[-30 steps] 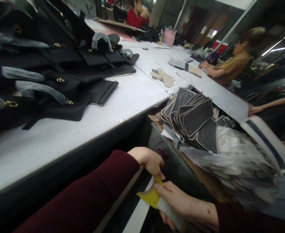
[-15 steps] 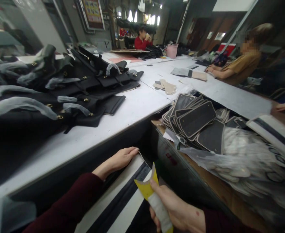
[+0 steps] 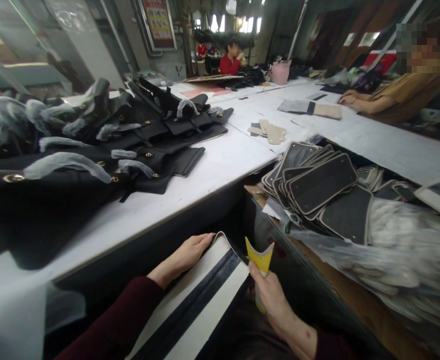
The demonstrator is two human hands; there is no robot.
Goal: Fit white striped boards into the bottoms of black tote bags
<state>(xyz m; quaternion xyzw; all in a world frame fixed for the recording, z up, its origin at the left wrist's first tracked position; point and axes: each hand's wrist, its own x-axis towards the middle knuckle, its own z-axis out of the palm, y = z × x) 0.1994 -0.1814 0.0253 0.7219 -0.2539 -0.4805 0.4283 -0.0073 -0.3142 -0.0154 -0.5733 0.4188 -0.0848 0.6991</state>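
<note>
A white panel with dark lengthwise stripes (image 3: pixel 208 296) slants up from the bottom of the view, its far end bent into a curve. My left hand (image 3: pixel 186 257) is closed on its upper left edge, fingers together and thumb hidden. My right hand (image 3: pixel 274 297) is closed around a yellow scraper-like tool (image 3: pixel 260 256) with a concave, two-pointed end. That end points up, just beyond the panel's right corner. My right thumb is close to this corner; whether they touch I cannot tell.
Black bags (image 3: pixel 160 170) with wrapped handles cover the left of the white table (image 3: pixel 238 150). Dark panels (image 3: pixel 321 182) are piled at the right beside plastic-covered pieces (image 3: pixel 403 250). A co-worker (image 3: pixel 400 95) sits at far right, another person (image 3: pixel 229 62) at the back.
The yellow tool has moved off the panel's face, up and to the right past its edge, and turned more upright. My left hand has stayed on the panel. The view has swung slightly left.
</note>
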